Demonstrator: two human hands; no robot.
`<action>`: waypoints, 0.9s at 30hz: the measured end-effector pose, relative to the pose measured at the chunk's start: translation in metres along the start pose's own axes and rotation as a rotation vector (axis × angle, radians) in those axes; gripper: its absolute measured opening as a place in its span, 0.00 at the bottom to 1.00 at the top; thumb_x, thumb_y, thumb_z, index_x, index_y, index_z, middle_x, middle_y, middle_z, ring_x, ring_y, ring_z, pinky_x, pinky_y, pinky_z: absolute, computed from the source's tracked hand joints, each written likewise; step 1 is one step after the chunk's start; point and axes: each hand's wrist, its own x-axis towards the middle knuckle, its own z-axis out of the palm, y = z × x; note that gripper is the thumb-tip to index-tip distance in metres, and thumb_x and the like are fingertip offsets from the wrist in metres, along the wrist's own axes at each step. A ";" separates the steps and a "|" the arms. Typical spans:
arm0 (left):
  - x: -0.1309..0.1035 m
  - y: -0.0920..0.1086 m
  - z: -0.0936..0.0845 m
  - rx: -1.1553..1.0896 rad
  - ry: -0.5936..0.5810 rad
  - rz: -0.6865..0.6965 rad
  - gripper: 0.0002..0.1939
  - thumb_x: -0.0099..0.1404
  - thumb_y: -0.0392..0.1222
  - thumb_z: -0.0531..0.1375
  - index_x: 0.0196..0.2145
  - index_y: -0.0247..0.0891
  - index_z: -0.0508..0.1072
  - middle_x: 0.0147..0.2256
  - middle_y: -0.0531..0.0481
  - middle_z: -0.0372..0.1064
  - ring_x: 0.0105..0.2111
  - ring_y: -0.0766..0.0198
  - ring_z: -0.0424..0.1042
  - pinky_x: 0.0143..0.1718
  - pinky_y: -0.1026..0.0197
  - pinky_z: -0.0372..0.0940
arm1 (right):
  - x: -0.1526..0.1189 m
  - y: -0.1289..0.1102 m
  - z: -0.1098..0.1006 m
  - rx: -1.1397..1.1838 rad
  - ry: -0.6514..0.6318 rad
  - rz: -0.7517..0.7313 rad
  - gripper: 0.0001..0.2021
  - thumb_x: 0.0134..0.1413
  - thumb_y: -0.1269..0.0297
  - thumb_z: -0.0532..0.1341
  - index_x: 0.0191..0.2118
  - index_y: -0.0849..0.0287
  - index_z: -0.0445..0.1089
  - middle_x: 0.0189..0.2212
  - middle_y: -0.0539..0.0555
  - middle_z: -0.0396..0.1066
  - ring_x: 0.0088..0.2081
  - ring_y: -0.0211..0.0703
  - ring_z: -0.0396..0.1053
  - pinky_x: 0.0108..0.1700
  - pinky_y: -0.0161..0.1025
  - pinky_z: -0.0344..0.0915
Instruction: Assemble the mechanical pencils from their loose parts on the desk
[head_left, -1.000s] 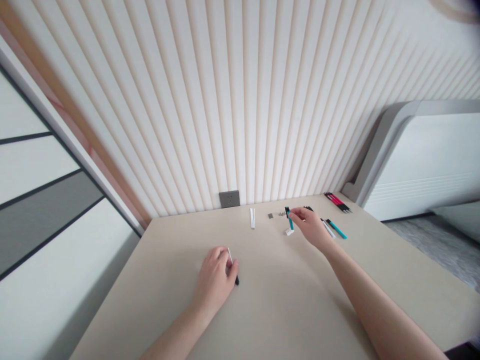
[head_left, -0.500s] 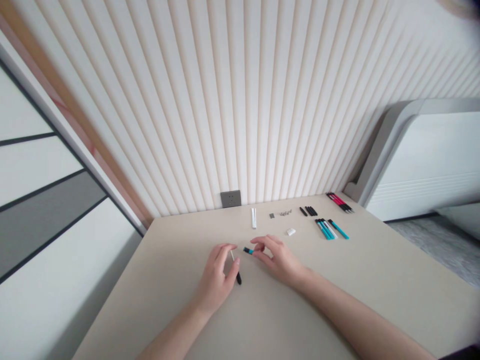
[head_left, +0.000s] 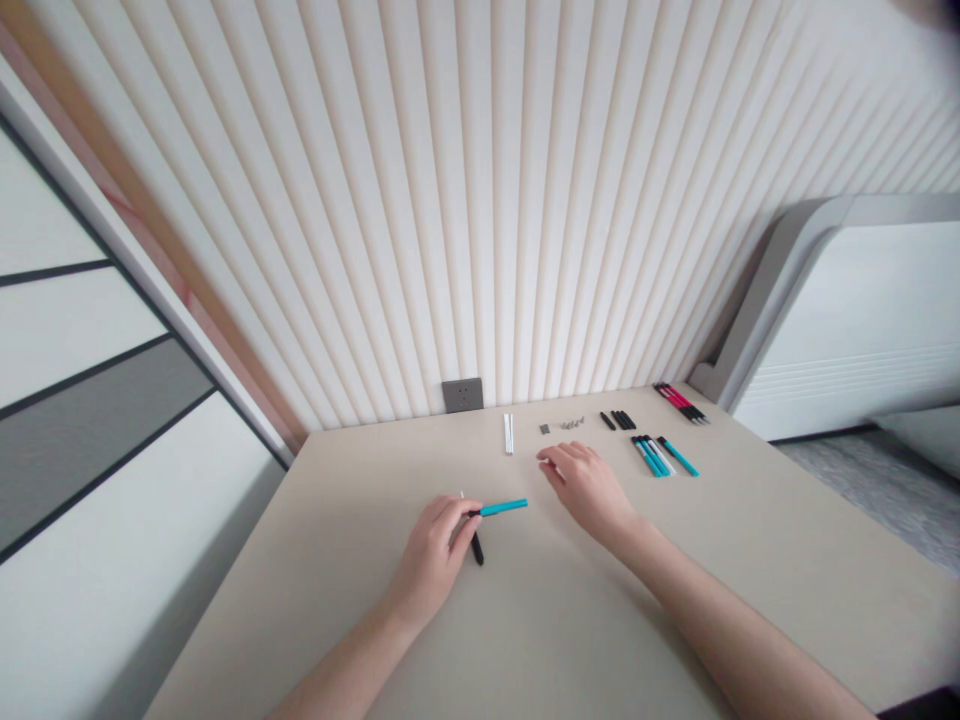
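Observation:
My left hand point(head_left: 436, 545) pinches the black end of a blue pen barrel point(head_left: 504, 507), which points right and lies almost level above the table. Just beneath those fingers is a black pen grip point(head_left: 478, 548) with a thin white refill point(head_left: 463, 496) at its upper end, partly covered by the hand. My right hand point(head_left: 585, 485) is over the table to the right, its fingers curled together. Whatever may be between its fingertips is too small to make out. The small white pieces are hidden behind this hand.
White refills point(head_left: 508, 435) lie near the wall. Beside them are a small grey piece point(head_left: 544, 429), metal springs point(head_left: 573, 424) and several black grips point(head_left: 623, 420). Farther right lie blue and white barrels point(head_left: 651, 457), a separate blue barrel point(head_left: 679, 457) and red-and-black pens point(head_left: 681, 403).
The blue barrel has passed from my right hand to my left. My right hand has moved away, up and right, over the spot of the small white pieces.

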 end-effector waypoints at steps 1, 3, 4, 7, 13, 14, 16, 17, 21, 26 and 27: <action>0.000 -0.001 0.000 -0.006 0.012 -0.014 0.06 0.71 0.40 0.53 0.42 0.41 0.69 0.37 0.47 0.70 0.40 0.59 0.71 0.43 0.55 0.67 | 0.002 0.009 -0.003 -0.058 -0.038 0.109 0.08 0.63 0.66 0.55 0.39 0.56 0.72 0.36 0.56 0.75 0.39 0.46 0.70 0.40 0.39 0.60; -0.001 -0.002 0.000 -0.015 0.025 -0.028 0.06 0.70 0.40 0.53 0.42 0.41 0.69 0.38 0.47 0.70 0.40 0.58 0.71 0.43 0.54 0.67 | 0.005 0.026 -0.007 -0.150 -0.120 0.273 0.08 0.61 0.67 0.55 0.36 0.57 0.73 0.35 0.56 0.75 0.38 0.47 0.71 0.36 0.38 0.59; -0.001 -0.002 0.000 -0.018 0.027 -0.028 0.06 0.70 0.40 0.53 0.42 0.41 0.69 0.38 0.47 0.70 0.40 0.58 0.71 0.43 0.54 0.67 | 0.006 0.033 -0.008 -0.182 -0.151 0.332 0.08 0.61 0.66 0.56 0.35 0.57 0.73 0.35 0.56 0.75 0.38 0.47 0.72 0.35 0.38 0.59; -0.001 -0.002 0.000 -0.017 0.022 -0.022 0.06 0.70 0.40 0.53 0.43 0.41 0.69 0.38 0.47 0.70 0.40 0.58 0.71 0.43 0.55 0.67 | 0.007 0.044 -0.008 -0.228 -0.213 0.427 0.08 0.60 0.62 0.57 0.35 0.57 0.73 0.36 0.57 0.75 0.40 0.49 0.72 0.34 0.38 0.58; 0.000 0.000 -0.002 -0.006 0.043 -0.023 0.06 0.69 0.40 0.55 0.41 0.41 0.70 0.37 0.49 0.71 0.39 0.59 0.72 0.42 0.57 0.68 | 0.006 0.040 -0.007 -0.284 -0.259 0.406 0.09 0.59 0.65 0.56 0.37 0.59 0.73 0.37 0.59 0.75 0.41 0.49 0.72 0.38 0.38 0.59; 0.000 0.000 -0.002 -0.005 0.041 -0.022 0.06 0.69 0.40 0.54 0.41 0.41 0.70 0.36 0.49 0.71 0.39 0.59 0.72 0.42 0.57 0.68 | 0.006 0.039 -0.007 -0.295 -0.259 0.397 0.09 0.59 0.65 0.56 0.37 0.59 0.73 0.38 0.59 0.75 0.42 0.48 0.72 0.38 0.38 0.59; 0.000 0.000 -0.002 -0.001 0.032 -0.023 0.06 0.69 0.40 0.54 0.42 0.41 0.70 0.37 0.48 0.71 0.39 0.59 0.72 0.43 0.57 0.67 | 0.005 0.038 -0.006 -0.309 -0.250 0.380 0.09 0.59 0.65 0.56 0.38 0.59 0.74 0.38 0.59 0.75 0.42 0.48 0.72 0.40 0.38 0.59; 0.000 0.000 -0.002 0.000 0.028 -0.022 0.06 0.70 0.40 0.54 0.42 0.41 0.70 0.37 0.48 0.71 0.39 0.59 0.72 0.43 0.56 0.67 | 0.005 0.038 -0.005 -0.315 -0.241 0.369 0.09 0.59 0.66 0.56 0.39 0.58 0.74 0.38 0.59 0.75 0.42 0.48 0.72 0.40 0.38 0.59; 0.000 -0.001 -0.001 -0.003 0.031 -0.016 0.06 0.70 0.40 0.54 0.42 0.41 0.69 0.37 0.47 0.71 0.40 0.58 0.72 0.43 0.55 0.67 | 0.006 0.038 -0.003 -0.336 -0.233 0.333 0.09 0.60 0.68 0.56 0.39 0.56 0.75 0.40 0.58 0.74 0.42 0.48 0.72 0.40 0.39 0.58; -0.001 0.000 -0.002 -0.009 0.034 -0.021 0.06 0.69 0.40 0.54 0.42 0.42 0.70 0.37 0.48 0.72 0.40 0.58 0.72 0.43 0.56 0.68 | 0.006 0.037 -0.004 -0.333 -0.225 0.294 0.10 0.61 0.67 0.56 0.40 0.56 0.75 0.40 0.58 0.74 0.42 0.49 0.71 0.41 0.40 0.57; -0.001 0.001 -0.002 -0.009 0.036 -0.021 0.06 0.69 0.40 0.54 0.42 0.42 0.70 0.37 0.48 0.72 0.40 0.58 0.72 0.43 0.56 0.68 | 0.006 0.036 -0.005 -0.326 -0.220 0.280 0.10 0.61 0.67 0.56 0.41 0.56 0.75 0.40 0.58 0.74 0.42 0.48 0.71 0.41 0.40 0.57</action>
